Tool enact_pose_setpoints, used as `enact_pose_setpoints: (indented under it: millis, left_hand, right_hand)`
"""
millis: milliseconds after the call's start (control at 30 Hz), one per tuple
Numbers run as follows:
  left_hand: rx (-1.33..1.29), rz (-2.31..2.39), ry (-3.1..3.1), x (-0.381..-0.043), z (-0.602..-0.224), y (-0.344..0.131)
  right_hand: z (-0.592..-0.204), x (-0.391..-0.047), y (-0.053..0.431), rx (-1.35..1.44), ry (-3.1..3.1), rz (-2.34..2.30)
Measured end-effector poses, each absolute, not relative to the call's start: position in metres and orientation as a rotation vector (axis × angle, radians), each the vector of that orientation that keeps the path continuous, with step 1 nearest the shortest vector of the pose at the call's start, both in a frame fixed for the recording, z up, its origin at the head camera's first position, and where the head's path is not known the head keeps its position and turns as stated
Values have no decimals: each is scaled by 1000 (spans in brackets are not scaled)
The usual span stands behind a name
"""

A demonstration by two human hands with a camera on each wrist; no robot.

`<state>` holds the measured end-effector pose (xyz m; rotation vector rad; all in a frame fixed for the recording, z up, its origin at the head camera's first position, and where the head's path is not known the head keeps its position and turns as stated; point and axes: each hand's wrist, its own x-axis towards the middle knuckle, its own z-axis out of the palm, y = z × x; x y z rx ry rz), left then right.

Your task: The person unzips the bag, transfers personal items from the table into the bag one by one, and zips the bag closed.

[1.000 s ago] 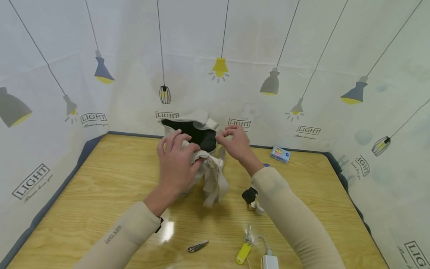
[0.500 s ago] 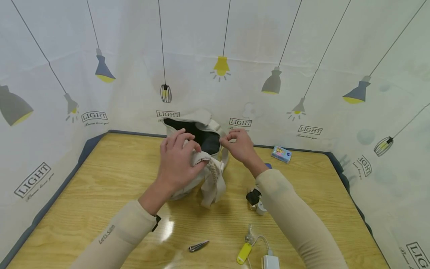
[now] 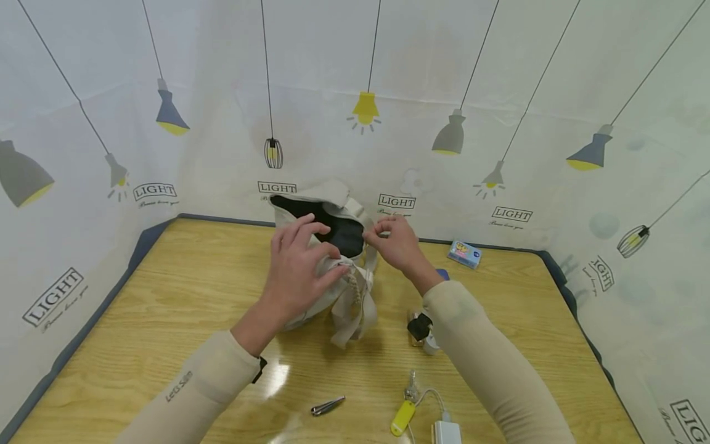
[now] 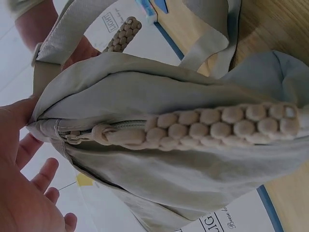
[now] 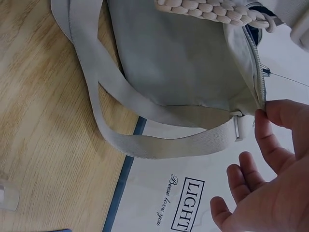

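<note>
Bag (image 3: 326, 300): ahead of you on the table (image 3: 183, 296), open mouth (image 3: 347, 234) slanting far-left to near-right
Your left hand (image 3: 296, 268): pinching its near edge
Your right hand (image 3: 396, 243): pinching the mouth's right end

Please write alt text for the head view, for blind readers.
A left hand and right hand pinch the edge of an open pale bag on a wooden table. Nearer the camera lie a nail clipper, a yellow key tag and a white device; a blue box lies at the back right.
</note>
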<state>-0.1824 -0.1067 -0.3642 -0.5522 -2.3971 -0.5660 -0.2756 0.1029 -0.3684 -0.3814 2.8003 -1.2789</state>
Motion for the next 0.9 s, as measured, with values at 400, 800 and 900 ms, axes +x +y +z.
enact_pose_setpoints:
  millis: [400, 800, 900]
  left_hand:
    - [-516, -779, -2300, -184, -363, -108]
    - [-488, -904, -2265, -184, -358, -117]
    - [-459, -939, -2313, -184, -354, -122]
  right_hand:
    - [-370, -258, 102, -786, 2872, -1202]
    - [-357, -240, 110, -1051, 2401, -1423]
    - [-356, -239, 107, -1056, 2437, -1476]
